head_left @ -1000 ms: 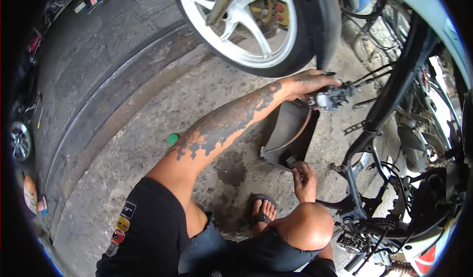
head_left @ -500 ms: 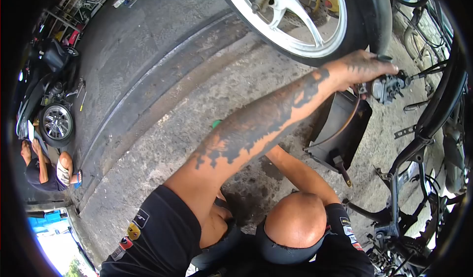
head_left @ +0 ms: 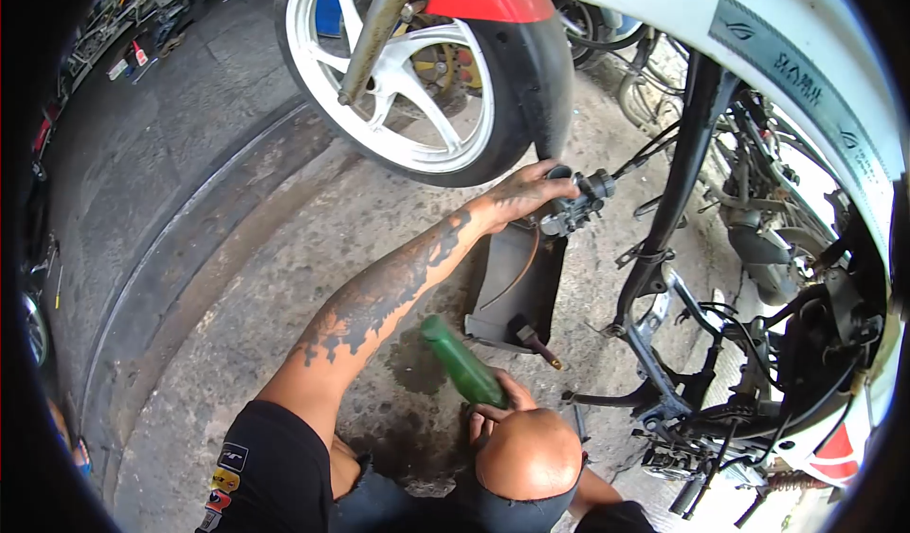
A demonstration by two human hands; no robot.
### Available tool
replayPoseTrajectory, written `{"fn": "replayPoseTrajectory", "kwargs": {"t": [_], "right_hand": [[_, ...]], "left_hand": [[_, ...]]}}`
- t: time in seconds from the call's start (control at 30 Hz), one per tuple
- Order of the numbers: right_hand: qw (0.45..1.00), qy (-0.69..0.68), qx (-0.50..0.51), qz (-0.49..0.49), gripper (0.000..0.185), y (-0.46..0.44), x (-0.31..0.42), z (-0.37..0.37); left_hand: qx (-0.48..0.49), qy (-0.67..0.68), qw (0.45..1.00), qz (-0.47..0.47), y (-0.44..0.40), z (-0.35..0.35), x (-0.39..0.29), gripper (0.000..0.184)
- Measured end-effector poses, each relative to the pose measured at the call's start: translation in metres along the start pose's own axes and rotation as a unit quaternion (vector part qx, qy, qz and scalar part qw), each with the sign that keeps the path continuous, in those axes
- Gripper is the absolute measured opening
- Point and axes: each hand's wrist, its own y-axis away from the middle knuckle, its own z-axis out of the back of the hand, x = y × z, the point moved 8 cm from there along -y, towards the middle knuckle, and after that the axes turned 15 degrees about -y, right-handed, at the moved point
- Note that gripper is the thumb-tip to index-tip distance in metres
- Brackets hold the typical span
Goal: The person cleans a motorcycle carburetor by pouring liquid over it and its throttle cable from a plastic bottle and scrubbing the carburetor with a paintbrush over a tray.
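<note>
Left hand (head_left: pixel 523 194) clamped on the carburetor (head_left: pixel 578 203), up at the black tray's (head_left: pixel 521 291) far edge! Right hand (head_left: pixel 507 402) grips a green bottle (head_left: pixel 462 364) beside the knee (head_left: pixel 531 452); a brush (head_left: pixel 536 343) straddles the near edge.

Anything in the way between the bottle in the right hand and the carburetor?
Yes: from this view, the thin hose crosses the straight line from bottle to carburetor. The dark tray lies beneath; nothing else visible intervenes.

L arm (head_left: pixel 379 296) outstretched, L hand (head_left: pixel 527 194) clasped; R hand (head_left: pixel 516 394) (nr knee (head_left: pixel 531 452)) curled.
</note>
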Motion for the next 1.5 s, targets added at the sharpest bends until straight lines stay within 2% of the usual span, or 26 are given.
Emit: {"fn": "replayPoseTrajectory", "kwargs": {"t": [0.03,0.1,0.13,0.2,0.27,0.37,0.47,0.5,0.53,0.6,0.63,0.7,0.73,0.87,0.9,0.93,1.0,1.07,1.13,1.17,1.23,1.33,1.4,1.43,1.5], "right_hand": [[0.998,-0.037,-0.05,-0.028,0.061,0.024,0.002,0.024],[0.986,0.007,-0.165,0.017,0.061,0.061,0.019,0.058],[0.974,0.079,-0.208,0.039,0.061,0.082,0.054,0.062],[0.953,0.027,-0.288,0.087,0.063,0.111,0.087,0.077],[0.94,0.107,-0.31,0.096,0.067,0.131,0.132,0.081],[0.849,0.338,-0.373,0.161,0.054,0.143,0.229,0.068],[0.813,0.334,-0.424,0.217,0.053,0.147,0.282,0.056],[0.797,0.349,-0.43,0.243,0.053,0.148,0.296,0.051],[0.78,0.363,-0.433,0.269,0.054,0.149,0.308,0.047],[0.784,0.34,-0.435,0.283,0.055,0.148,0.32,0.045],[0.769,0.375,-0.426,0.294,0.056,0.145,0.328,0.038],[0.747,0.419,-0.409,0.315,0.057,0.127,0.346,0.023],[0.76,0.429,-0.371,0.317,0.059,0.114,0.352,0.022],[0.73,0.5,-0.305,0.352,0.063,0.066,0.379,0.005],[0.72,0.514,-0.287,0.368,0.064,0.053,0.382,0.001],[0.739,0.482,-0.277,0.38,0.064,0.041,0.383,0.001],[0.769,0.434,-0.262,0.389,0.066,0.02,0.381,0.008],[0.768,0.406,-0.273,0.414,0.068,0.011,0.372,0.009],[0.767,0.375,-0.286,0.434,0.07,0.004,0.367,0.007],[0.805,0.322,-0.261,0.425,0.071,-0.005,0.362,0.007],[0.862,0.244,-0.251,0.367,0.072,-0.022,0.347,0.022],[0.877,0.251,-0.241,0.331,0.069,-0.04,0.351,0.018],[0.867,0.286,-0.234,0.335,0.066,-0.042,0.357,0.02],[0.859,0.269,-0.258,0.352,0.063,-0.03,0.361,0.019],[0.834,0.26,-0.303,0.38,0.061,-0.005,0.371,0.021]], "left_hand": [[0.019,0.044,0.999,-0.001,-0.001,-0.007,0.005,0.049],[-0.012,0.088,0.996,-0.006,-0.006,-0.013,0.013,0.044],[-0.019,0.101,0.995,0.008,-0.008,-0.017,0.016,0.043],[-0.047,0.127,0.99,0.027,-0.014,-0.02,0.02,0.052],[-0.087,0.095,0.992,0.007,-0.011,-0.015,0.011,0.055],[-0.129,0.167,0.977,0.024,-0.01,-0.014,0.021,0.055],[-0.134,0.195,0.97,0.055,-0.006,-0.01,0.02,0.055],[-0.123,0.165,0.978,0.022,-0.007,-0.01,0.017,0.063],[-0.126,0.169,0.977,0.017,-0.009,-0.007,0.017,0.063],[-0.135,0.083,0.985,0.062,-0.006,-0.003,0.016,0.07],[-0.108,0.088,0.987,0.084,-0.002,-0.005,0.014,0.074],[-0.113,0.11,0.982,0.101,0.003,-0.001,0.008,0.073],[-0.118,0.132,0.977,0.116,0.003,-0.001,0.009,0.072],[-0.168,0.047,0.977,0.126,0.003,0.012,0.009,0.075],[-0.199,0.03,0.975,0.099,0.001,0.014,0.01,0.071],[-0.203,0.031,0.974,0.097,0.002,0.016,0.01,0.071],[-0.085,0.159,0.98,0.086,0.0,-0.004,0.012,0.062],[-0.083,0.191,0.973,0.101,0.014,-0.006,0.003,0.057],[-0.056,0.184,0.979,0.068,0.016,-0.012,-0.002,0.063],[-0.119,0.208,0.968,0.08,0.018,-0.01,0.0,0.065],[-0.126,0.198,0.97,0.06,0.007,-0.013,0.007,0.067],[-0.158,0.177,0.971,0.024,0.004,-0.013,0.01,0.072],[-0.045,0.225,0.971,0.072,0.003,-0.025,0.017,0.068],[-0.046,0.227,0.97,0.071,0.002,-0.026,0.016,0.068],[-0.123,0.212,0.964,0.104,0.001,-0.015,0.02,0.063]]}}
